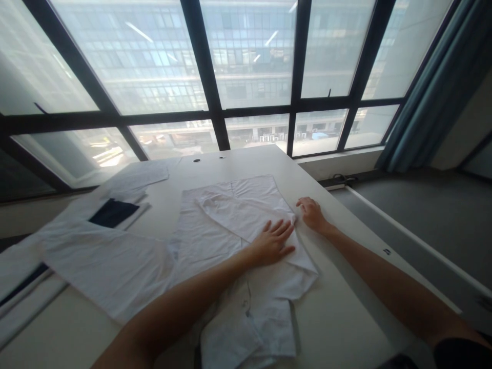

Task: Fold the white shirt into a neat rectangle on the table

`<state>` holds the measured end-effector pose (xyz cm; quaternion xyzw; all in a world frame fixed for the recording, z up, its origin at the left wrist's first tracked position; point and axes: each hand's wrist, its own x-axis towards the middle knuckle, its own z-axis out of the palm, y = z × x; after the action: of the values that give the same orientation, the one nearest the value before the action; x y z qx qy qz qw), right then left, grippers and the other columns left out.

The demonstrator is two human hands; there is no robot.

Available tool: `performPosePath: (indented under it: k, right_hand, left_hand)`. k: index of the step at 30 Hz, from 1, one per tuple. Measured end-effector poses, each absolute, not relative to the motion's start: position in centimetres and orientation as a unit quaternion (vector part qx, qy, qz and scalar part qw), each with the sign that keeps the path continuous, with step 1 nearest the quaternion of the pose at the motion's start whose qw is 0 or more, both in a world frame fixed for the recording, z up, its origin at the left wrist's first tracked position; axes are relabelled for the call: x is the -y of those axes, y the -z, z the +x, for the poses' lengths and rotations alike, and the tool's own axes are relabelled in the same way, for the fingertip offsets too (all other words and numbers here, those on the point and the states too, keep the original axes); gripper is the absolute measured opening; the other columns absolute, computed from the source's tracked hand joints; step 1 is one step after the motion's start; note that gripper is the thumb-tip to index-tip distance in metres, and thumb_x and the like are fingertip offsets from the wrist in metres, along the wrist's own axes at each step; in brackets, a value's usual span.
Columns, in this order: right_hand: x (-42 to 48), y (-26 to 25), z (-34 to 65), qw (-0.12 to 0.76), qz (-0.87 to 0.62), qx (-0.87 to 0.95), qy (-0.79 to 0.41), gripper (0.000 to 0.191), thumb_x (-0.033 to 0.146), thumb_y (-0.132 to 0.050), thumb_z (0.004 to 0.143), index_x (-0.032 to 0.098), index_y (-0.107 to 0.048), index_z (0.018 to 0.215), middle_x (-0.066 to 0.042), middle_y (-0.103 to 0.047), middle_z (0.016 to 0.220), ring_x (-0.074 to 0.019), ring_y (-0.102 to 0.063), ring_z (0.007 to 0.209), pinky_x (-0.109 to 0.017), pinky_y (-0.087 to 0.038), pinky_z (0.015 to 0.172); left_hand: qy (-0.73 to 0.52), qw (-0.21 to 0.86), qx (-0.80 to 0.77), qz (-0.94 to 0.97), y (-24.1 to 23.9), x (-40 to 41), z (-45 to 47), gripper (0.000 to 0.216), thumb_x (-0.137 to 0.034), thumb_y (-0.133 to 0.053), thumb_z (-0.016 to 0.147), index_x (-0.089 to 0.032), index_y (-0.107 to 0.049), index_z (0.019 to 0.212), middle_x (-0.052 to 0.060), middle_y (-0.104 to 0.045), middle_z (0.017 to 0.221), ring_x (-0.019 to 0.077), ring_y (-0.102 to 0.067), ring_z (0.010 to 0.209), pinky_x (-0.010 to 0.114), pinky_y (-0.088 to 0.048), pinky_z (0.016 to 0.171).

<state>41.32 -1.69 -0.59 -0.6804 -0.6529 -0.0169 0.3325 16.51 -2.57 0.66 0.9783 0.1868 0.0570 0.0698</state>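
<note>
A white shirt [226, 241] lies spread on the white table in front of me, one long sleeve [223, 207] folded across its body. Its cloth is lightly creased. My left hand [273, 241] rests flat on the folded part, palm down with fingers spread. Just off the shirt's right edge, my right hand [311, 212] sits on the tabletop, its fingers loosely bent and nothing visible in them. A small gap shows between that hand and the cloth. Below my left forearm, the lower part of the shirt [265, 328] bunches toward the table's near side.
More white cloth [100, 246] spreads over the table [338, 287] at left, with a dark blue folded piece [114, 212] among it. A white sheet [142, 171] lies farther back. Large windows [249, 61] stand behind the table; a blue curtain [426, 102] hangs at right.
</note>
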Motion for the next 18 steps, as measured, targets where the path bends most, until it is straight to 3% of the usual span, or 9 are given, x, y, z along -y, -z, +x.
performPosePath:
  k: [3,8,14,18]
  right_hand:
    - [2.4,-0.1,39.9,0.392,-0.613,0.685,0.032,0.038,0.009,-0.036,0.091,0.015,-0.067,0.112,-0.014,-0.068,0.121,-0.0241,-0.058,0.118,-0.04,-0.04,0.108]
    - [3.4,-0.5,37.5,0.321,-0.561,0.763,0.0,0.037,0.017,-0.045,0.094,0.017,-0.067,0.125,-0.012,-0.069,0.126,-0.0231,-0.059,0.119,-0.038,-0.041,0.108]
    - [2.7,0.3,39.9,0.297,-0.708,0.641,-0.008,0.025,0.028,-0.052,0.094,0.016,-0.072,0.085,-0.01,-0.073,0.086,-0.0224,-0.064,0.084,-0.032,-0.047,0.083]
    - [2.8,0.4,41.9,0.271,-0.647,0.704,-0.11,0.02,0.032,-0.058,0.089,0.018,-0.072,0.086,-0.006,-0.072,0.086,-0.0198,-0.063,0.08,-0.029,-0.046,0.076]
  left_hand:
    - [-0.056,0.074,-0.18,0.979,-0.8,2.5,16.7,0.076,-0.063,-0.026,0.105,-0.02,-0.009,0.165,0.012,-0.019,0.169,0.0288,-0.015,0.157,0.057,-0.013,0.124]
    - [-0.056,0.068,-0.174,0.981,-0.9,2.4,16.7,0.073,-0.061,-0.028,0.105,-0.019,-0.016,0.164,0.014,-0.022,0.168,0.028,-0.013,0.157,0.057,-0.011,0.124]
    - [-0.047,0.086,-0.134,0.986,-0.9,2.3,16.4,0.072,-0.06,-0.029,0.105,-0.024,-0.011,0.165,0.009,-0.019,0.169,0.0278,-0.013,0.157,0.058,-0.011,0.124]
    - [-0.064,0.079,-0.157,0.982,-0.5,2.4,16.4,0.076,-0.06,-0.027,0.105,-0.018,-0.007,0.165,0.013,-0.018,0.169,0.0266,-0.013,0.157,0.054,-0.013,0.125]
